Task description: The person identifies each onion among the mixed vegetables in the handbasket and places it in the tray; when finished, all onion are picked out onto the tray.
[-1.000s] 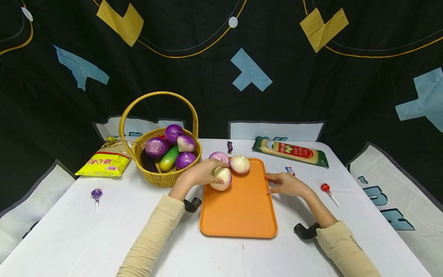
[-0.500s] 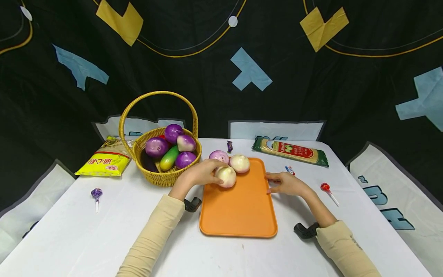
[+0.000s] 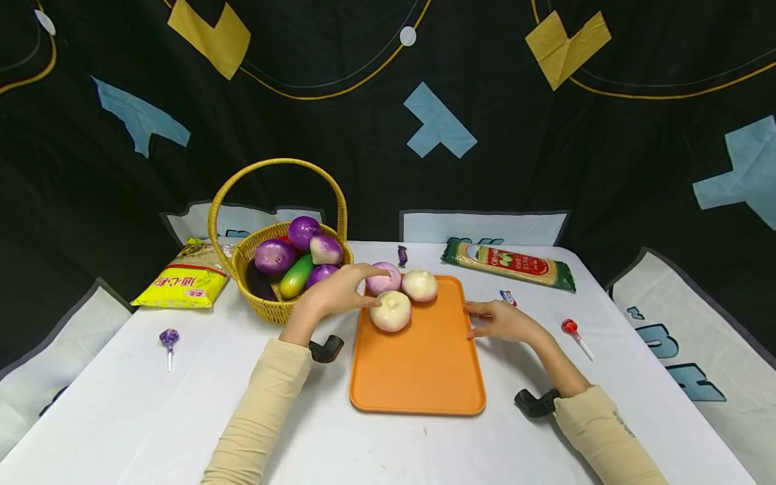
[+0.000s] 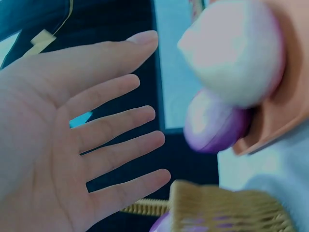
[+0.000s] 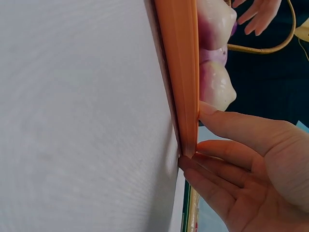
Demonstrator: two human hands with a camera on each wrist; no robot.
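Note:
Three purple-and-white onions sit at the far left of an orange tray [image 3: 418,377]: a pale front one [image 3: 391,312], a purplish one [image 3: 379,278] behind it and another pale one [image 3: 420,285] to its right. Just left of the front onion is my left hand [image 3: 336,292], its fingertips overlapping the onions in the head view. The left wrist view shows that hand [image 4: 91,116] with fingers spread and nothing in the palm. My right hand [image 3: 500,322] holds the tray's right edge; in the right wrist view its thumb [image 5: 227,121] lies at the rim, fingers against the outer side.
A wicker basket [image 3: 275,313] with onions, an eggplant and a green vegetable stands left of the tray. A yellow bag [image 3: 184,279] lies beyond it. Behind right is a pasta pack [image 3: 509,264]. Lollipops, one purple [image 3: 169,338], one red [image 3: 570,327], and small candies lie around.
The front onion shifted right, then slightly back left and came to rest on the tray as my left hand let go and drew left. The right hand stayed at the tray edge.

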